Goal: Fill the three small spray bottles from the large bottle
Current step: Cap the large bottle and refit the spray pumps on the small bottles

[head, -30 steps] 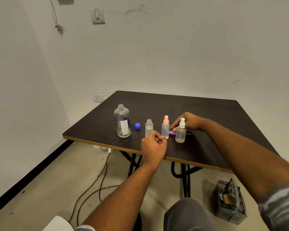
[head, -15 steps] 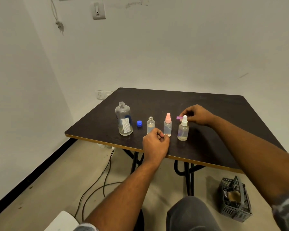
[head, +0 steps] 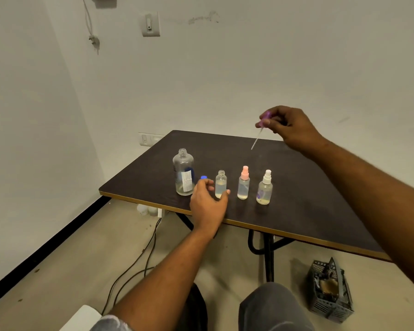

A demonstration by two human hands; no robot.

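Right hand (head: 290,126): raised above the table (head: 308,187), fingertips pinching a purple spray head (head: 265,117), its tube dangling.
Left hand (head: 208,204): fingers spread wide beside the uncapped small bottle (head: 220,184).

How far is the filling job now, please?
All three small bottles hold some liquid. The pink-topped bottle and the white-topped bottle are capped. The right hand holds the purple spray top in the air; the left hand reaches around the uncapped small bottle. Left: fit that top and put the blue cap on the large bottle.
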